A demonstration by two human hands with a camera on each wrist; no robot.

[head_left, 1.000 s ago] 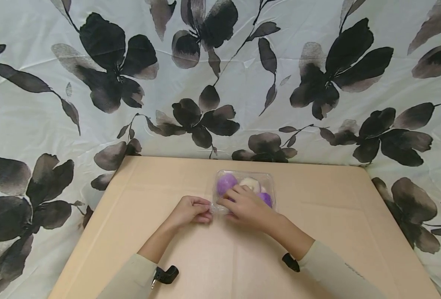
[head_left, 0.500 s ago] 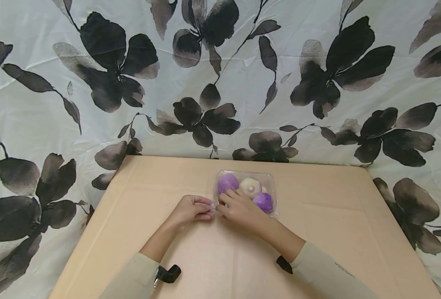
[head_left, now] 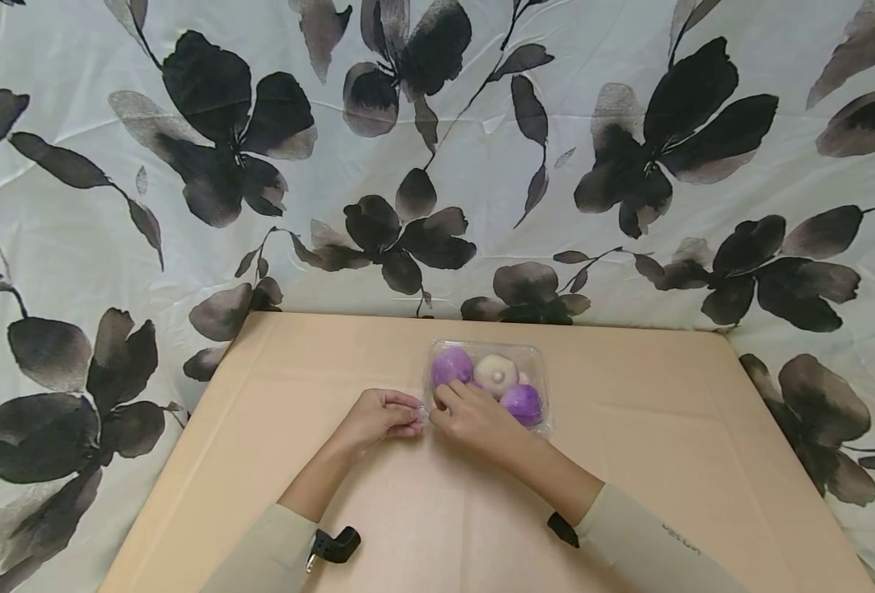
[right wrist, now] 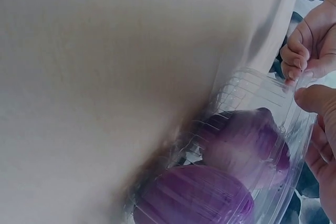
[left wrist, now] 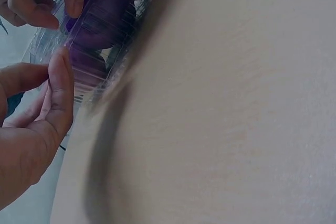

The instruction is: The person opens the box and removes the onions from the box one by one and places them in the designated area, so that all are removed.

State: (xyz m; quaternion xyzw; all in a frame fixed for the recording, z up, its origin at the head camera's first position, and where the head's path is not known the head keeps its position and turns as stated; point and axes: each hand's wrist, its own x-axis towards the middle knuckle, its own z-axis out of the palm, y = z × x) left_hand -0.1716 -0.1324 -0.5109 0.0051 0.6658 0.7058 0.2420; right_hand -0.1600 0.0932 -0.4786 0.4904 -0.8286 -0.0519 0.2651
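A clear plastic box (head_left: 533,354) sits on the table, holding purple onions (head_left: 452,365) and a pale round bulb (head_left: 496,375). At its near left corner my left hand (head_left: 385,418) pinches the rim between thumb and fingertips. Right beside it, my right hand (head_left: 477,420) reaches over the near side, its thumb and curled fingers gripping the same rim. In the right wrist view, the right thumb (right wrist: 315,99) lies on the box edge, close to the left fingertips (right wrist: 294,69). Part of the contents is hidden behind my right hand.
The tan table (head_left: 630,461) runs back to a white cloth (head_left: 526,181) with dark printed flowers, which also hangs along both sides. Black wrist devices (head_left: 336,544) are worn at both sleeves (head_left: 259,548).
My right hand has drawn back and left toward the near left corner, uncovering the pale bulb and the front right purple onion. The left hand stays nearly still at the corner.
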